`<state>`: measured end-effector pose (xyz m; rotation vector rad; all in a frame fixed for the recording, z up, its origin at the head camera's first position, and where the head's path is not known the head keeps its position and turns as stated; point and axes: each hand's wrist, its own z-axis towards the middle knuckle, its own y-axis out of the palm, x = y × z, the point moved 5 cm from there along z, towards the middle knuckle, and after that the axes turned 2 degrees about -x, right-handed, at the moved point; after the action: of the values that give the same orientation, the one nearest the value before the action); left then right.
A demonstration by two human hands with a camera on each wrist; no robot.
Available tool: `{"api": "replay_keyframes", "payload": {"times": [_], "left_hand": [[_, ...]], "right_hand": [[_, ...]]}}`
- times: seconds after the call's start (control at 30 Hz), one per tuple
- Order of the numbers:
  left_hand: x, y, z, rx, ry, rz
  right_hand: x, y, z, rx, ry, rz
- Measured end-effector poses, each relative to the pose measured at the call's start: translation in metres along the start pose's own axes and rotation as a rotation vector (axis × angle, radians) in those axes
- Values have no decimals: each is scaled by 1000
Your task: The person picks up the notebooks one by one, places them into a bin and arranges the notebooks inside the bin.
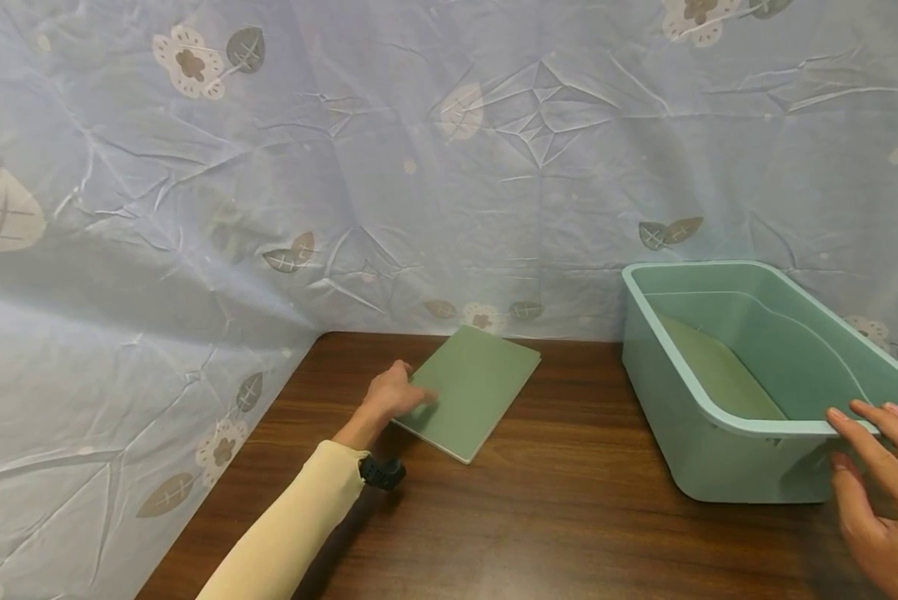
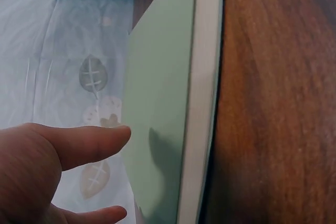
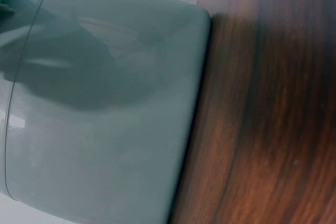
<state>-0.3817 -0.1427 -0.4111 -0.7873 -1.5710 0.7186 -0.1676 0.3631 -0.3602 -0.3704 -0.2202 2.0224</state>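
Note:
A light green book with pale page edges lies closed and at an angle on the wooden table. My left hand is at the book's left edge, its fingers spread. In the left wrist view, the thumb and one finger stretch toward the green cover, and I see no grip on it. At the right, my right hand rests with fairly straight fingers on the near rim of a teal plastic bin. Its thumb is beside the bin's outer wall.
Inside the bin lies a flat olive-green surface; I cannot tell whether it is the floor or a separate thing. A floral sheet hangs behind and left of the wooden table. A dark band circles the left wrist.

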Motion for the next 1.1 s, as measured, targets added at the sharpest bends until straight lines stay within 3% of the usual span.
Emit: {"api": "replay_keyframes", "payload": {"times": [0.37, 1.1], "left_hand": [[3, 9, -2, 16, -17, 117], [9, 9, -3, -21, -56, 120]], "right_hand": [[2, 0, -2, 2, 1, 5], [1, 1, -2, -8, 9, -1]]}}
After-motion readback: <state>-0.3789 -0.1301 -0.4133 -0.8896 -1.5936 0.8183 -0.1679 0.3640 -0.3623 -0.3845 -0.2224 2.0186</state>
